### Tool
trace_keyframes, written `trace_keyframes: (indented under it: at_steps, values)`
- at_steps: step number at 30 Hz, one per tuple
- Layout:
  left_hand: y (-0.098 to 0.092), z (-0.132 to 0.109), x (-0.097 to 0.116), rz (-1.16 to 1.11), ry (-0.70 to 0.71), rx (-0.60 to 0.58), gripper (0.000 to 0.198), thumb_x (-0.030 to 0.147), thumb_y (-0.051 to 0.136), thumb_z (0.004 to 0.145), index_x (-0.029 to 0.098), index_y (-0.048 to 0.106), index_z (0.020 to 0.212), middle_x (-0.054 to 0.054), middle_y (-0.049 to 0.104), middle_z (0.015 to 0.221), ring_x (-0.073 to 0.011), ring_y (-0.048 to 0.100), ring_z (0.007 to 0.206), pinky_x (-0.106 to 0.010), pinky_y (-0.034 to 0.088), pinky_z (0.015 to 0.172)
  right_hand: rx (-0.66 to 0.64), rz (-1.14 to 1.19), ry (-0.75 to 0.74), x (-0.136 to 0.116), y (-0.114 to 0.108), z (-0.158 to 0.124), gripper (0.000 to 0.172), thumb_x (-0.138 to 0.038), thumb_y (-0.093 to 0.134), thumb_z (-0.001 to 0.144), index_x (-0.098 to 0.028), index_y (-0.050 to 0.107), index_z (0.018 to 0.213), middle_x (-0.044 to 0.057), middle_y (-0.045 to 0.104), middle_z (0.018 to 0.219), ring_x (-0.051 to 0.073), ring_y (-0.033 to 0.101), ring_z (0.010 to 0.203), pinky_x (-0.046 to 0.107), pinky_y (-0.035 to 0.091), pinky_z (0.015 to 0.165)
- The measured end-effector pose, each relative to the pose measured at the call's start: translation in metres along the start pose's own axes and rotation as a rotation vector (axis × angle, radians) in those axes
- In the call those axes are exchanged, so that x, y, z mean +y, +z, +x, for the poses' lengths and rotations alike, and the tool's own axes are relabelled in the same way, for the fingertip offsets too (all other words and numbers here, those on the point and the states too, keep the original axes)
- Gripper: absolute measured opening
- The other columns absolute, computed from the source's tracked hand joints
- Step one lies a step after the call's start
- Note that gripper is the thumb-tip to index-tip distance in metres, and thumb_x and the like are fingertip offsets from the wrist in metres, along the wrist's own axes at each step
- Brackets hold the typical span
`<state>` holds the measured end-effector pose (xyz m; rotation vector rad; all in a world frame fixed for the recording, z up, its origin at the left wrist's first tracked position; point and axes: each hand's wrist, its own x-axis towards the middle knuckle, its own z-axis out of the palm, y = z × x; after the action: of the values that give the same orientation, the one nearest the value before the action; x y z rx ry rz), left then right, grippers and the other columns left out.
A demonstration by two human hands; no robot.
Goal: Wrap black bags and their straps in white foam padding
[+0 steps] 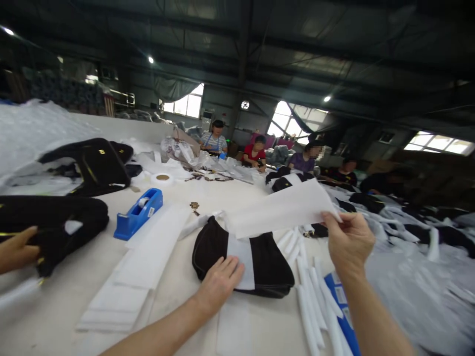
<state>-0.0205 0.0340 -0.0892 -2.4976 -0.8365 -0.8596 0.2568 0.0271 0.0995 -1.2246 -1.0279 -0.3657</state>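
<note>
My left hand (219,281) lies flat with fingers spread on a black bag (272,264) that rests on the white table (74,296); a white sheet is wrapped around the bag's middle. My right hand (349,242) is raised above the bag and pinches the end of a white foam sheet (282,207), which stretches out to the left over the bag.
A stack of white foam sheets (144,262) and a blue tape dispenser (138,213) lie to the left. Rolled white sheets (315,301) sit right of the bag. Another person's hand (17,249) touches a black bag (55,222) at far left. Several people sit across the table.
</note>
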Motion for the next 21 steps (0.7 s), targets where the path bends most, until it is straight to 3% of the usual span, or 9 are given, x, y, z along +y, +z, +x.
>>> trace_keyframes:
  at_steps: [6, 10, 13, 18, 19, 21]
  values:
    - [-0.005, 0.001, -0.001, -0.006, 0.01, 0.002, 0.035, 0.015, 0.038, 0.098, 0.018, 0.055, 0.128, -0.009, 0.062, 0.129, -0.0203, 0.058, 0.12, -0.037, 0.048, 0.101, -0.167, -0.101, -0.514, -0.032, -0.012, -0.015, 0.016, -0.029, 0.068, 0.084, -0.019, 0.063, 0.073, -0.002, 0.06, 0.066, 0.011, 0.055, 0.06, 0.024, 0.044, 0.059]
    - [-0.007, 0.001, 0.0, -0.007, -0.004, -0.045, 0.036, 0.014, 0.039, 0.097, 0.018, 0.055, 0.129, -0.01, 0.061, 0.13, -0.0196, 0.056, 0.123, -0.037, 0.047, 0.104, -0.207, -0.088, -0.589, -0.037, -0.01, -0.023, 0.013, -0.024, 0.066, 0.085, -0.02, 0.062, 0.073, -0.001, 0.063, 0.069, 0.013, 0.06, 0.065, 0.024, 0.046, 0.062]
    - [-0.006, 0.001, 0.001, -0.013, -0.026, -0.032, 0.035, 0.014, 0.04, 0.097, 0.019, 0.056, 0.128, -0.01, 0.062, 0.129, -0.0197, 0.057, 0.122, -0.037, 0.048, 0.103, -0.26, -0.03, -0.414, -0.037, -0.003, -0.03, 0.015, -0.031, 0.07, 0.081, -0.021, 0.063, 0.072, -0.001, 0.062, 0.067, 0.014, 0.059, 0.063, 0.027, 0.048, 0.063]
    - [-0.008, 0.004, 0.001, -0.033, -0.009, -0.038, 0.034, 0.013, 0.04, 0.096, 0.017, 0.057, 0.125, -0.011, 0.062, 0.128, -0.0199, 0.058, 0.12, -0.038, 0.049, 0.102, -0.359, 0.466, 0.233, -0.038, 0.021, -0.026, 0.033, -0.049, 0.07, 0.075, -0.021, 0.062, 0.09, 0.001, 0.066, 0.082, 0.017, 0.064, 0.075, 0.034, 0.053, 0.069]
    - [-0.009, 0.005, 0.001, -0.037, -0.01, -0.047, 0.034, 0.013, 0.04, 0.096, 0.017, 0.057, 0.125, -0.011, 0.063, 0.127, -0.02, 0.058, 0.119, -0.038, 0.049, 0.101, -0.352, 0.539, 0.281, -0.038, 0.022, -0.019, 0.033, -0.05, 0.068, 0.077, -0.022, 0.061, 0.093, 0.002, 0.066, 0.085, 0.018, 0.064, 0.08, 0.035, 0.054, 0.071]
    - [-0.012, 0.007, 0.001, -0.048, -0.017, -0.064, 0.032, 0.013, 0.04, 0.096, 0.017, 0.057, 0.124, -0.011, 0.063, 0.125, -0.0201, 0.059, 0.118, -0.038, 0.049, 0.1, -0.28, 0.508, 0.224, -0.039, 0.013, 0.001, 0.032, -0.051, 0.057, 0.085, -0.025, 0.058, 0.103, 0.003, 0.066, 0.092, 0.019, 0.064, 0.088, 0.035, 0.054, 0.073]
